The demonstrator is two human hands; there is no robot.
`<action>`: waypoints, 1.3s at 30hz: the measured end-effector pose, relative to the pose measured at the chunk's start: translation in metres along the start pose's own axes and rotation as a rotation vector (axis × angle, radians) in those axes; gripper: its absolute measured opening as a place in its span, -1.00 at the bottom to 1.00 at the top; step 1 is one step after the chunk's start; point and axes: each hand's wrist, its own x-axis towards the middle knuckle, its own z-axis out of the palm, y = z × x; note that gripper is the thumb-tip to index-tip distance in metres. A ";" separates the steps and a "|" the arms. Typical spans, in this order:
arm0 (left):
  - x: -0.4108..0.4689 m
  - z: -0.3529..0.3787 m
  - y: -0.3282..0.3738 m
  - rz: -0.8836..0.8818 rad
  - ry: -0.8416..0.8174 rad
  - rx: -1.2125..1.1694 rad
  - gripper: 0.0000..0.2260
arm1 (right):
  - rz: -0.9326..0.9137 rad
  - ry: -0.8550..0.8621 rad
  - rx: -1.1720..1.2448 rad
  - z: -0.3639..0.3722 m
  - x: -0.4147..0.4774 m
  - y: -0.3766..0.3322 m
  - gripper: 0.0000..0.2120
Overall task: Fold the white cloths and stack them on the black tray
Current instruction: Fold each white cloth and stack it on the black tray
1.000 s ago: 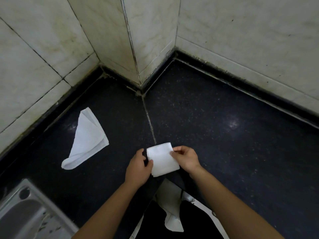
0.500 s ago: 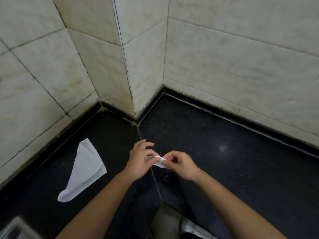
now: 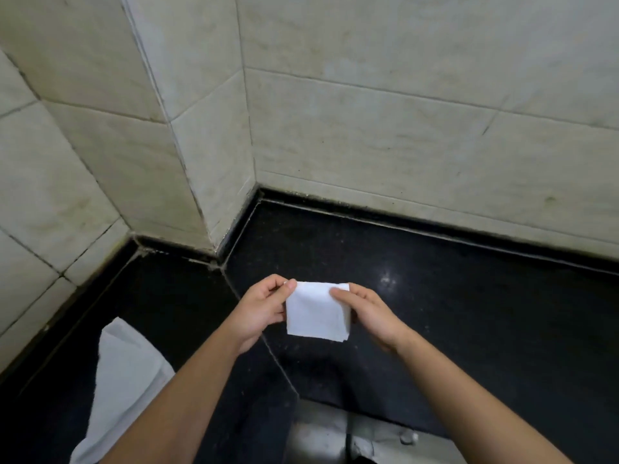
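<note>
Folded cloth (image 3: 316, 311), a small square, is held just above the dark counter (image 3: 469, 313), between the hands. Left hand (image 3: 263, 313) pinches its left top corner, right hand (image 3: 371, 313) its right edge. Loose cloth (image 3: 127, 373) lies down-left, nearer the left arm. Tray not made out.

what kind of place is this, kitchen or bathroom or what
Likely a kitchen or washroom counter corner, though that is not certain: pale, stained wall tiles meet a black speckled countertop with a raised black edge, and a folded white cloth is held over it.
</note>
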 end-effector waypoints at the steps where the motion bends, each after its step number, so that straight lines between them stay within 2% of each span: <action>1: 0.003 0.012 0.002 -0.011 -0.016 0.009 -0.69 | 0.005 0.045 0.033 -0.005 -0.007 0.003 -0.72; 6: 0.009 0.091 0.017 -0.034 -0.113 0.148 -0.69 | -0.021 0.301 0.032 -0.059 -0.063 0.022 -0.56; 13: -0.016 0.226 0.043 0.069 -0.268 0.279 -0.70 | -0.108 0.598 0.116 -0.145 -0.175 0.038 -0.67; 19: -0.066 0.393 0.031 0.182 -0.398 0.367 -0.71 | -0.130 0.759 0.201 -0.240 -0.311 0.093 -0.53; 25: -0.138 0.584 0.005 0.196 -0.588 0.365 -0.70 | -0.135 1.007 0.225 -0.339 -0.472 0.163 -0.68; 31: -0.191 0.715 -0.020 -0.022 -0.842 0.327 -0.71 | -0.110 1.079 0.331 -0.404 -0.591 0.205 -0.76; 35: -0.196 0.784 -0.039 -0.013 -0.955 0.362 -0.47 | -0.095 1.115 0.341 -0.449 -0.643 0.233 -0.75; 39: -0.193 0.847 -0.051 0.009 -0.970 0.326 -0.63 | -0.062 1.031 0.409 -0.495 -0.679 0.252 -0.74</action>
